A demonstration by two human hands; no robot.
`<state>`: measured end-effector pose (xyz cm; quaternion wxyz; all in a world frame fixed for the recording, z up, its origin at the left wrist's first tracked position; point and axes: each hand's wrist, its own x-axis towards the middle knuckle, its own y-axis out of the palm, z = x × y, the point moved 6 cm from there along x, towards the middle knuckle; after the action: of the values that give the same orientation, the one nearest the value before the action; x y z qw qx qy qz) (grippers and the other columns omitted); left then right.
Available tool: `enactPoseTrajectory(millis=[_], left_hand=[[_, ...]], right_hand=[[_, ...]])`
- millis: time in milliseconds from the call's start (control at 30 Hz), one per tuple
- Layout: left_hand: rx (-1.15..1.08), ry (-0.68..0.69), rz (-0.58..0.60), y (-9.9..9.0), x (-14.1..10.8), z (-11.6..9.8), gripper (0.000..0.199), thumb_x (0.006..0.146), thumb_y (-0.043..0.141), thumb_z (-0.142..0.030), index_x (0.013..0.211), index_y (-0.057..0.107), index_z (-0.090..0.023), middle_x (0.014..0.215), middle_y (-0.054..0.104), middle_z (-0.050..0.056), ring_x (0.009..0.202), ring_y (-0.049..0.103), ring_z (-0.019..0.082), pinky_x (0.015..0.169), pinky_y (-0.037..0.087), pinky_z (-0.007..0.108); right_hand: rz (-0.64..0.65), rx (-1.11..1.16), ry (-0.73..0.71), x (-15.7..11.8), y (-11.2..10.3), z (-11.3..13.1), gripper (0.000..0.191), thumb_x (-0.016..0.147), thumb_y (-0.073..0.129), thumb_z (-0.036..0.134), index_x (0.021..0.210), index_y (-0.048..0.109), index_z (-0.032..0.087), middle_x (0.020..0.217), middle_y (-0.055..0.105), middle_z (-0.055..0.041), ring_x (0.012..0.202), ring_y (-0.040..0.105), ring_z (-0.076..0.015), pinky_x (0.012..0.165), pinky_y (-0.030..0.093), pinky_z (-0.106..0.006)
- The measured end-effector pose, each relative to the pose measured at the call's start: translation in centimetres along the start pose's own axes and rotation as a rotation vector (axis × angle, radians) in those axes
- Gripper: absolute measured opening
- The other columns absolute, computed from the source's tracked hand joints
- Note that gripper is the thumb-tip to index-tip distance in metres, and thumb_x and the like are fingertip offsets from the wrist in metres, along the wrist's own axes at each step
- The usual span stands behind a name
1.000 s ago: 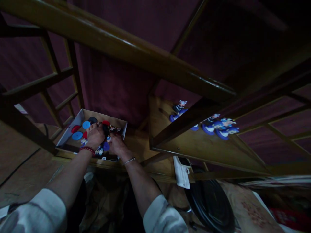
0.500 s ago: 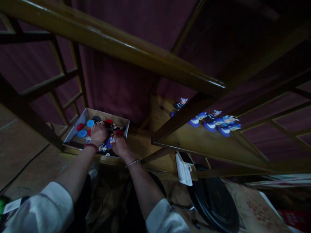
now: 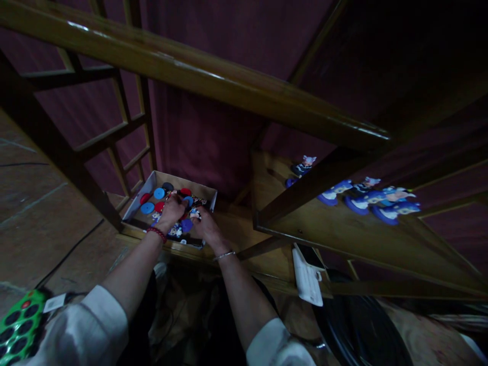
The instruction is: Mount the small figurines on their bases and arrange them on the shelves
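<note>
Maroon cloth (image 3: 213, 145) backs the wooden shelf (image 3: 233, 229); at its left end, the box (image 3: 198, 188) likely keeps small pieces together. Inside it, your right hand (image 3: 207, 224) pinches a figurine (image 3: 195, 213), perhaps for control; your left hand's (image 3: 174, 210) fingers curl, their grip unclear.

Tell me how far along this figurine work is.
Apparently done: several figurines on the raised shelf. In hand: the right hand grips a small figurine; the left hand's grip is unclear. Seemingly remaining: loose figurines and discs in the box.
</note>
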<state>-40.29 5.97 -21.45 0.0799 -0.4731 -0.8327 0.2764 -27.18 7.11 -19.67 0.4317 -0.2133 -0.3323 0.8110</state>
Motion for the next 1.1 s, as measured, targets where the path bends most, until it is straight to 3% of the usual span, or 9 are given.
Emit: enactPoseTrajectory(millis=[133,233,433,767,1100], left_hand=[[-0.568,-0.154,0.089,1.0,-1.0,0.0,0.006,0.073,0.051,-0.015,0.067,0.048,-0.015,0.068,0.060,0.003,0.066,0.061,0.014,0.067,0.051,0.028],[-0.789,-0.208,0.101,1.1,-1.8,-0.5,0.006,0.072,0.049,-0.008,0.071,0.049,-0.014,0.070,0.059,0.002,0.063,0.060,0.011,0.068,0.053,0.028],[-0.824,-0.255,0.162,0.8,-2.9,-1.3,0.018,0.072,0.044,-0.002,0.082,0.055,-0.011,0.075,0.063,0.005,0.067,0.062,0.012,0.068,0.054,0.027],[-0.848,-0.268,0.194,0.8,-4.5,-2.0,0.019,0.073,0.047,-0.002,0.087,0.057,-0.010,0.077,0.066,0.006,0.069,0.064,0.014,0.070,0.054,0.030],[-0.890,-0.236,0.191,0.9,-4.5,-2.1,0.015,0.076,0.051,-0.008,0.089,0.057,-0.011,0.080,0.065,0.005,0.071,0.063,0.013,0.074,0.052,0.030]], right_hand=[[-0.063,0.063,0.053,0.5,-0.3,-0.8,0.026,0.079,0.048,0.019,0.104,0.054,0.019,0.097,0.063,-0.0038,0.087,0.057,-0.0147,0.079,0.044,-0.026],[-0.108,0.094,0.080,0.8,-0.5,-1.4,0.027,0.079,0.048,0.024,0.106,0.053,0.020,0.095,0.063,-0.0030,0.087,0.058,-0.0152,0.078,0.046,-0.028],[-0.129,0.143,0.146,1.0,-0.8,-2.1,0.028,0.080,0.046,0.028,0.107,0.052,0.023,0.093,0.064,-0.0018,0.083,0.060,-0.0154,0.075,0.048,-0.028],[-0.140,0.152,0.139,1.0,-1.7,-2.3,0.033,0.078,0.049,0.025,0.111,0.052,0.025,0.093,0.064,-0.0012,0.085,0.060,-0.0161,0.074,0.048,-0.030],[-0.200,0.649,0.238,1.1,-1.1,-3.4,0.036,0.072,0.056,0.029,0.105,0.053,0.017,0.097,0.063,-0.0046,0.076,0.061,-0.0130,0.065,0.051,-0.024]])
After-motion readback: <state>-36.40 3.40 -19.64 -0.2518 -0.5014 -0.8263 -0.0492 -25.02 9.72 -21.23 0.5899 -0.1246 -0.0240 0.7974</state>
